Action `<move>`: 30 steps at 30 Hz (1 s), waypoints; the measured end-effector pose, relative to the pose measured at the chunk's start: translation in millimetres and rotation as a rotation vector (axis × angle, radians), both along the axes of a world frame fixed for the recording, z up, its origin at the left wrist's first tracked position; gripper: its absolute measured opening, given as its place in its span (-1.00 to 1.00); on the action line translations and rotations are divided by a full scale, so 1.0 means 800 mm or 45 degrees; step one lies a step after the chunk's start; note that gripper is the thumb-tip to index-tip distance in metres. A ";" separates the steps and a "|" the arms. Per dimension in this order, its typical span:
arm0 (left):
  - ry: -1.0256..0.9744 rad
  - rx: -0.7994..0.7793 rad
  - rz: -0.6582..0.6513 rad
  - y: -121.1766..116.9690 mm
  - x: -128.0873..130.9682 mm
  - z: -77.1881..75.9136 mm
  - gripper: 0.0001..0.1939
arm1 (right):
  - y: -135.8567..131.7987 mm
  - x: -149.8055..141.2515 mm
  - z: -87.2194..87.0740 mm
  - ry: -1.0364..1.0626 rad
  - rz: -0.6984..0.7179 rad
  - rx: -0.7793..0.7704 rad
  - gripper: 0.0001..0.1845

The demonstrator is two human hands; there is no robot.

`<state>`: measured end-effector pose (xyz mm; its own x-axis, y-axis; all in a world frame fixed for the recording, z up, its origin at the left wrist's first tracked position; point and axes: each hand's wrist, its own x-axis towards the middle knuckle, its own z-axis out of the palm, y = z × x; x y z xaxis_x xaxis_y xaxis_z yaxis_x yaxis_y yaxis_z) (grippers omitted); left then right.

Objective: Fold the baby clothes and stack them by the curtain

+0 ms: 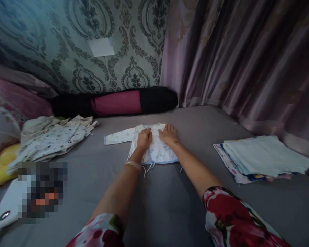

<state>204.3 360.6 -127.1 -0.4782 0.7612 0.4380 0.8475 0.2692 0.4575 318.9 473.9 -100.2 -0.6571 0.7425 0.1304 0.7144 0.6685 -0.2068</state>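
Note:
A small white baby shirt with a faint print, light blue edging and white ties lies flat on the grey bed sheet. One sleeve stretches out to the left; no sleeve shows stretched out on the other side. My left hand presses down near the blue-edged front opening, fingers pointing away from me. My right hand rests palm down on the upper right part of the shirt, its fingers laid out on the cloth. Both hands touch the shirt, and neither visibly grips it.
A stack of folded clothes is at the right. Rumpled printed clothes lie at the left beside a yellow plush-like thing and a white object, partly pixelated. Along the wall runs a long black and maroon bolster; purple curtains hang right.

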 end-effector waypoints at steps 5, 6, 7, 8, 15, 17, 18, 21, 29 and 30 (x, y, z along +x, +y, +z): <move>0.012 -0.011 0.000 -0.001 0.001 0.002 -0.65 | -0.002 0.003 0.000 0.048 0.168 0.092 -0.30; 0.010 -0.005 0.008 -0.001 0.001 0.001 -0.65 | -0.001 0.004 -0.002 0.039 0.169 0.077 -0.30; 0.009 0.002 0.015 -0.001 0.001 0.001 -0.66 | 0.000 0.005 -0.004 0.030 0.160 0.059 -0.30; 0.010 0.007 0.019 -0.001 0.001 0.000 -0.67 | 0.001 0.007 -0.006 0.026 0.154 0.046 -0.29; 0.009 0.054 0.069 0.000 -0.001 -0.006 -0.74 | 0.005 0.008 -0.009 0.031 0.158 0.030 -0.29; 0.003 0.096 0.095 -0.001 -0.001 -0.007 -0.76 | 0.006 0.006 -0.005 0.006 0.155 -0.015 -0.29; 0.002 0.111 0.101 -0.001 -0.001 -0.007 -0.77 | 0.008 0.005 -0.002 -0.012 0.155 -0.041 -0.30; 0.004 0.108 0.095 -0.001 0.000 -0.006 -0.77 | 0.011 0.002 0.007 -0.033 0.161 -0.077 -0.31; -0.005 0.035 0.089 0.001 0.001 -0.002 -0.77 | 0.012 0.004 0.001 -0.015 0.264 -0.026 -0.30; -0.005 0.038 0.092 0.001 0.000 -0.003 -0.77 | 0.012 0.004 -0.001 -0.014 0.263 -0.021 -0.29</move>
<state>204.7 361.3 -129.2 -0.5330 0.7115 0.4579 0.8247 0.3158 0.4692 322.3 483.5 -101.2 -0.7971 0.5936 0.1113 0.5645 0.7978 -0.2119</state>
